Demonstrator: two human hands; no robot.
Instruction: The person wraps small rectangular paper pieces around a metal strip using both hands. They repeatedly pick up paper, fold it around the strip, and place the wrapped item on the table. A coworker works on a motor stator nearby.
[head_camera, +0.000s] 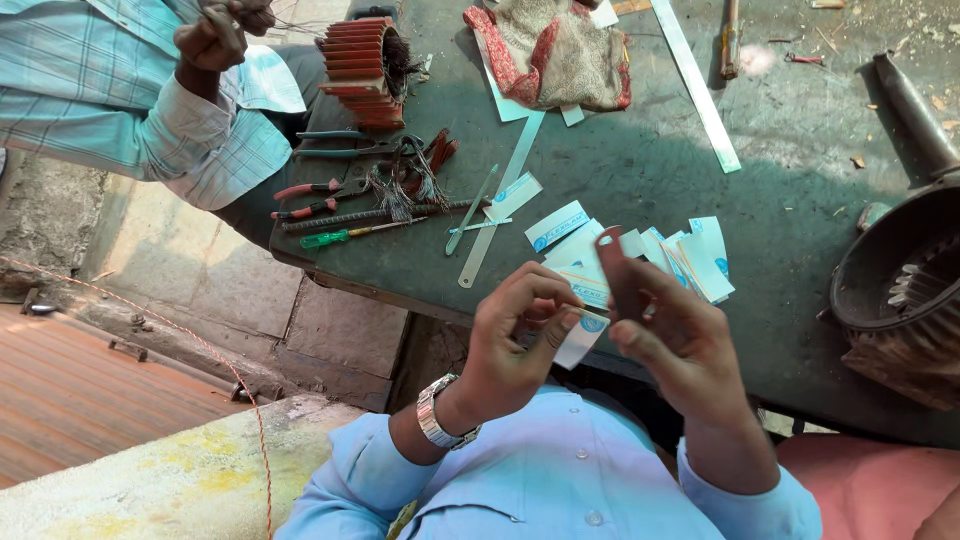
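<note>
My left hand (515, 340) and my right hand (670, 335) are raised together in front of my chest, both pinching a small white slip of paper (580, 340) with a blue mark. A silver watch (435, 415) sits on my left wrist. Just beyond my hands, several similar white and blue paper slips (690, 260) lie scattered on the dark green table (640, 170).
A motor stator housing (900, 290) stands at the right edge. Pliers (310, 190), a green screwdriver (345, 235), wire bits, a metal ruler (695, 80) and a cloth (550, 50) lie on the table. Another person in a checked shirt (120, 90) works wire beside a red finned motor (360, 70).
</note>
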